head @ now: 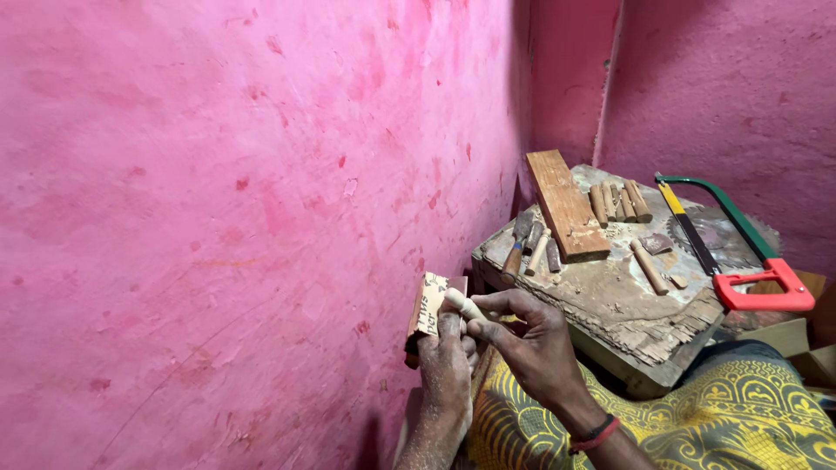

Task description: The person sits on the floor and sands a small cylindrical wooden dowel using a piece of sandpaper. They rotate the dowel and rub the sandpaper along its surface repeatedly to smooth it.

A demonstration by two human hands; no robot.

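left hand (446,355) grips folded sandpaper sheet (428,307) | right hand (533,335) pinches small wooden peg (464,305) against it | hacksaw (740,244), more pegs (618,202) lie on worn wooden block (610,296) nearby

Small woodworking corner, looks home-run: rough worn desk (610,296) against pink plaster walls (218,218), hacksaw (740,252), plank (566,204), cut wooden dowels (620,202), a chisel (517,244) lying loose.
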